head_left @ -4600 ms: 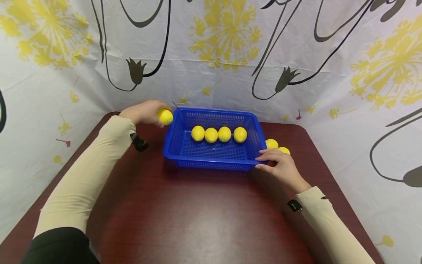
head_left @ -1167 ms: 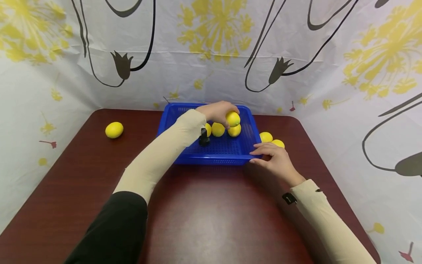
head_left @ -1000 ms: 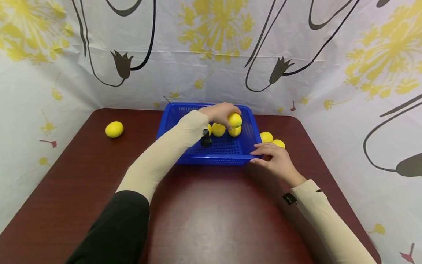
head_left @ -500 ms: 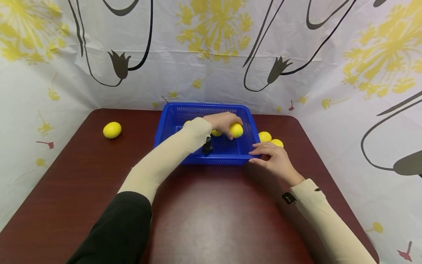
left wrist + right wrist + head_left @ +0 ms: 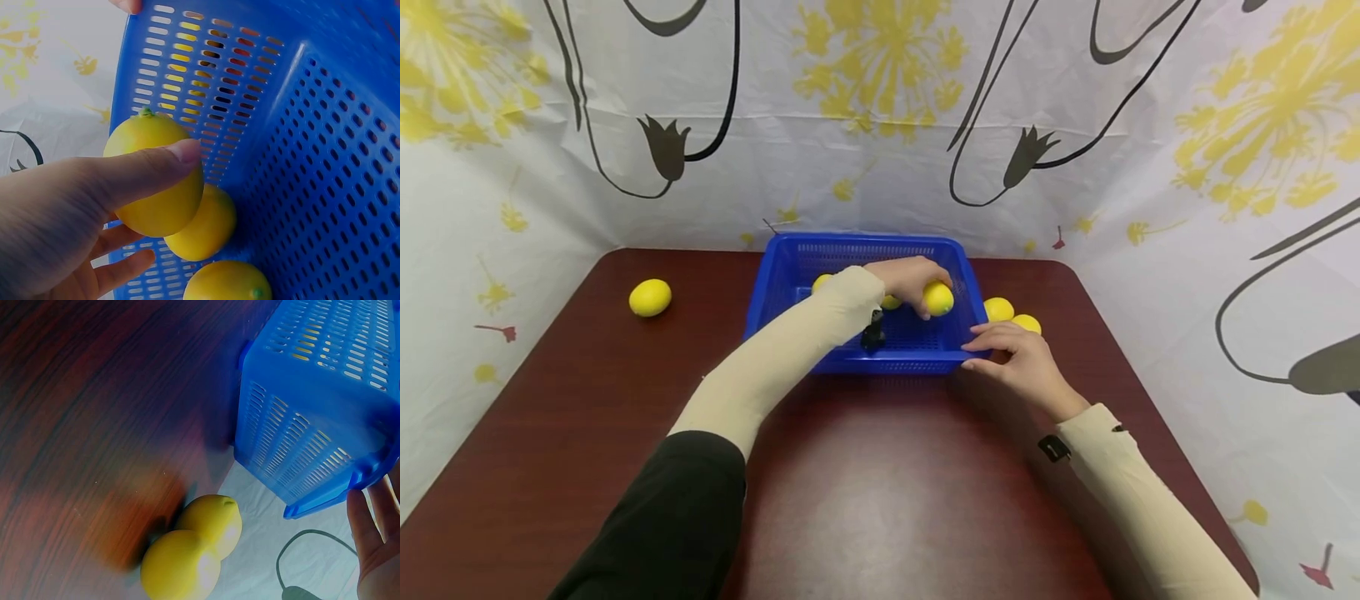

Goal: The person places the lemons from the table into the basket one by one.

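My left hand [image 5: 906,277] reaches into the right half of the blue plastic basket [image 5: 880,357] and holds a yellow lemon [image 5: 938,298]. In the left wrist view the thumb lies across this lemon [image 5: 156,209], with fingers behind it. Two other lemons show below it there, the nearer lemon [image 5: 201,228] overlapped by the held one. My sleeve and hand hide part of the row inside the basket; one lemon [image 5: 822,282] peeks out above the sleeve. At the near right corner my right hand [image 5: 1030,367] grips the basket's rim, fingers above and thumb in front.
Just right of the basket, two lemons [image 5: 178,565] sit side by side on the dark red-brown table [image 5: 850,483]. Another lemon [image 5: 651,297] lies far left on the table. A white patterned curtain [image 5: 880,183] closes off the back and sides.
My left hand carried its lemon from left of the basket into its right part, then lowered it in the last second. The right hand keeps its grip on the corner.
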`<move>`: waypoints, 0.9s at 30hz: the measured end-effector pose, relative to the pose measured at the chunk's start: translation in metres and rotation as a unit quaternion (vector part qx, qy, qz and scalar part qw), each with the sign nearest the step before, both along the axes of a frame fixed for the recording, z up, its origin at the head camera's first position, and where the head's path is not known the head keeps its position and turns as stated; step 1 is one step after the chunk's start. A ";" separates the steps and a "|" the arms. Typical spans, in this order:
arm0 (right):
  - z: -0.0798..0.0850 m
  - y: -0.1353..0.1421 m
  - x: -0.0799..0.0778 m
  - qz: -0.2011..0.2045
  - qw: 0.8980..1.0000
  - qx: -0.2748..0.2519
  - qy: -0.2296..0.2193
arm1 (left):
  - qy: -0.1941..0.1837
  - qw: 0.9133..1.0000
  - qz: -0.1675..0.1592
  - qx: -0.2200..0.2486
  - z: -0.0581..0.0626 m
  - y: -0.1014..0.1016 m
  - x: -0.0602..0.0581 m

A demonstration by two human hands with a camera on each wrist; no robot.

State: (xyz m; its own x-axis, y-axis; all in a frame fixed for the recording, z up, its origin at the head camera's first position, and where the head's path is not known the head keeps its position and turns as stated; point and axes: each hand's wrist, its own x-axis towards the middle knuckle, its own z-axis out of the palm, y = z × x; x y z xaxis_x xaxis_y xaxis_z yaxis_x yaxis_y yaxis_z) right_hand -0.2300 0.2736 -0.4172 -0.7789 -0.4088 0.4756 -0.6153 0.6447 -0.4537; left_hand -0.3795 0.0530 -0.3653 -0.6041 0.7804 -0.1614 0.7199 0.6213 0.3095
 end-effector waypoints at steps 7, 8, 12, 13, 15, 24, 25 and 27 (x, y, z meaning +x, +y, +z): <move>0.000 0.000 0.000 -0.004 1.000 0.007 -0.005 | -0.016 1.000 -0.003 -0.001 -0.003 0.004 -0.002; 0.000 0.000 0.000 -0.004 1.000 0.009 -0.003 | -0.016 1.000 -0.005 -0.002 -0.003 0.004 -0.002; 0.001 0.000 0.000 -0.002 1.000 0.014 0.004 | -0.015 1.000 -0.013 -0.008 -0.002 0.005 -0.002; 0.002 0.000 0.000 0.000 1.000 0.015 0.005 | -0.016 1.000 -0.014 -0.009 -0.003 0.005 -0.002; 0.002 0.000 0.000 0.001 1.000 0.016 0.004 | -0.019 1.000 -0.015 -0.010 -0.003 0.005 -0.002; 0.002 0.000 0.001 0.002 1.000 0.013 0.002 | -0.030 0.999 -0.013 -0.033 -0.007 0.009 -0.004; 0.002 0.000 0.001 0.003 1.000 0.013 0.003 | -0.031 0.999 -0.012 -0.037 -0.007 0.009 -0.003; 0.002 0.000 0.001 0.007 1.000 0.014 0.003 | -0.036 0.998 -0.011 -0.045 -0.009 0.009 -0.003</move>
State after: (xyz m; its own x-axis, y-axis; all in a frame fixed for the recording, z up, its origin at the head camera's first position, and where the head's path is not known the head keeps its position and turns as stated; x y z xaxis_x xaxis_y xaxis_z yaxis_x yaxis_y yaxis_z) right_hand -0.2292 0.2738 -0.4155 -0.7703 -0.4332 0.4680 -0.6271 0.6477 -0.4326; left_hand -0.3823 0.0620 -0.3742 -0.5717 0.7736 -0.2735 0.7117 0.6334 0.3038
